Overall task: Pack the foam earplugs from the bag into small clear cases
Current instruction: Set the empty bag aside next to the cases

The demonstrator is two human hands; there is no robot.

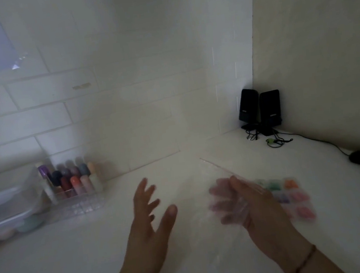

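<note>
Earplugs (293, 199), featherlight and squashy, blur inside a thin, slippery clear bag (232, 200) gripped by the right hand (248, 205); left hand (150, 212) spread wide, empty. Pinch gently.

Two black upright desktop speakers (259, 109) stand side by side in the corner of the white counter (54, 265), their black cables (306, 137) trailing right. A clear plastic organiser of coloured bottles (73, 183) sits by the tiled wall (121, 75), beside stacked translucent plastic containers (4, 210).
</note>
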